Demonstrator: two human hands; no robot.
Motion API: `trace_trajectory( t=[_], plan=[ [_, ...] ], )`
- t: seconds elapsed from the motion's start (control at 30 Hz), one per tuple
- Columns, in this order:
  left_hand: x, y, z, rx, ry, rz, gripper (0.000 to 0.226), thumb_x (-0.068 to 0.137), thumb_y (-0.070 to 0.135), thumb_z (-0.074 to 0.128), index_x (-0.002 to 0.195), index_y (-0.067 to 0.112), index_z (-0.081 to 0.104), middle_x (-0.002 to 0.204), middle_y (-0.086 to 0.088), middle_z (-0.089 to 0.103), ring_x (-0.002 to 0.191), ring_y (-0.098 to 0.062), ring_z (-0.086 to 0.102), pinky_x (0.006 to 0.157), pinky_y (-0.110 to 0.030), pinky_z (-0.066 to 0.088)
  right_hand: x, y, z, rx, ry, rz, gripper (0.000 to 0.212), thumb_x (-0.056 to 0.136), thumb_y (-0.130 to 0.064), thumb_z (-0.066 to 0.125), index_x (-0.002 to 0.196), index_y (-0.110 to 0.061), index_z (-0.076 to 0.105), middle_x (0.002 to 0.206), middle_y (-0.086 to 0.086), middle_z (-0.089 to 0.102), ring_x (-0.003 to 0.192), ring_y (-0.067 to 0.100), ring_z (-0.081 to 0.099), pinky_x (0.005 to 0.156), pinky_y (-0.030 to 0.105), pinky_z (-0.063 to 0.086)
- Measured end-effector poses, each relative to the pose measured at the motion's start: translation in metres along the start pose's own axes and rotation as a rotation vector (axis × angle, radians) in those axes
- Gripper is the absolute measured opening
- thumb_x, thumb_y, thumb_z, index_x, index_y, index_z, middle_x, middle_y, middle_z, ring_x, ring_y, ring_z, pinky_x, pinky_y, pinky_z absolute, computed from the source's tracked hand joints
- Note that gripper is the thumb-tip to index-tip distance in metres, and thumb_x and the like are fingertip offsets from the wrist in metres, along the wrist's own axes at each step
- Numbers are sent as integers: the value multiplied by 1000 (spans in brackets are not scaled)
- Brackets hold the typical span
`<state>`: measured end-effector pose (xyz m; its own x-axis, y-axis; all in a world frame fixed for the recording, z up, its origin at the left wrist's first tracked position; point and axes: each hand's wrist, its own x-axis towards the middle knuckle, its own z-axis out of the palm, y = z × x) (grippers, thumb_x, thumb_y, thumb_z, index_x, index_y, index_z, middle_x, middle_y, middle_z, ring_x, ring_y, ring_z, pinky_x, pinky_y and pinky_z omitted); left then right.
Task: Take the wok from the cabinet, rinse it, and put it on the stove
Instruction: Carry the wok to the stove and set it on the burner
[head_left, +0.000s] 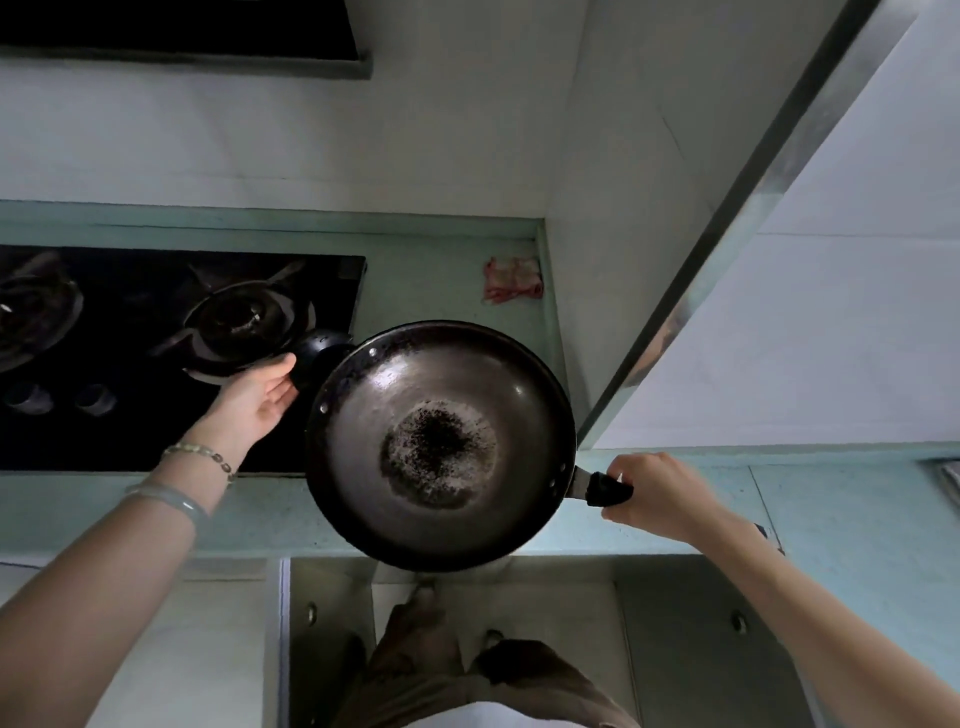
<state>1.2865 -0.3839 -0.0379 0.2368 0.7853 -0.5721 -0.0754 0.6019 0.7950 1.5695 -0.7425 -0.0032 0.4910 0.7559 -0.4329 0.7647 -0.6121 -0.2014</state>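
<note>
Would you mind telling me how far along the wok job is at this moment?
Done: the wok is already out, held over the counter edge. Whether it has been rinsed cannot be told. In hand: the right hand grips its long handle, the left hand holds the short side handle. Left: setting it on the stove; the nearest burner is bare.

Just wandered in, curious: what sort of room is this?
Probably a home kitchen: a black gas stove set into a pale green counter, a range hood above it, and a wok held by its handles.
</note>
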Motion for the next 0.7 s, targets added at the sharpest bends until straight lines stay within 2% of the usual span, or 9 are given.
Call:
trace_trajectory(
  t=[0.07,0.1,0.17,0.27,0.37,0.43,0.5,0.57,0.7],
  plan=[
    [19,9,8,31,-27,2,43,91,7,57,54,19,75,62,6,72,77,-8,67,86,-24,47,8,-7,4,19,-2,27,27,73,-31,69,98,-25,63,88,-4,62,81,18,59,62,29,49],
    [30,15,11,50,-47,-3,46,91,6,57,51,20,74,62,6,72,72,-7,69,82,-24,48,11,-11,6,24,-6,46,27,73,-31,69,99,-25,63,90,-4,64,81,18,59,65,30,52],
    [50,24,19,75,-83,-24,37,92,6,55,62,15,74,61,6,72,76,-9,67,77,-23,49,18,-19,11,32,-7,81,27,73,-32,68,98,-25,62,91,-5,65,81,17,60,66,31,53],
    [82,40,32,112,-122,-33,15,93,6,53,84,15,60,58,7,71,79,-9,63,78,-23,48,30,-35,15,50,4,124,25,73,-32,67,97,-26,62,86,-8,62,81,15,59,61,28,50],
    [112,52,47,156,-163,-49,16,95,5,50,85,16,56,56,9,69,61,-3,67,72,-20,48,40,-51,19,60,16,159,25,72,-32,66,96,-26,61,86,-7,59,83,17,59,54,25,42],
    [131,60,57,177,-187,-63,18,95,5,50,83,17,58,55,10,69,71,-6,65,73,-18,48,49,-62,21,81,32,175,23,72,-33,66,93,-25,62,85,-5,62,82,19,60,55,28,45],
    [152,66,66,203,-203,-73,30,93,5,53,71,16,69,56,10,69,80,-9,59,79,-20,47,56,-71,21,82,41,198,12,72,-31,66,80,-26,58,78,-4,60,75,19,58,51,28,43],
    [170,70,73,220,-192,-75,40,90,3,57,56,16,73,56,9,69,79,-10,59,83,-23,47,63,-81,20,95,37,221,22,74,-28,66,66,-31,46,69,-7,53,70,19,56,47,26,38],
    [194,77,91,193,-163,-65,19,88,0,58,77,16,62,50,10,66,72,-9,58,66,-19,48,80,-96,19,97,60,267,17,76,-28,65,72,-28,48,70,-6,54,68,19,56,46,25,37]
  ],
)
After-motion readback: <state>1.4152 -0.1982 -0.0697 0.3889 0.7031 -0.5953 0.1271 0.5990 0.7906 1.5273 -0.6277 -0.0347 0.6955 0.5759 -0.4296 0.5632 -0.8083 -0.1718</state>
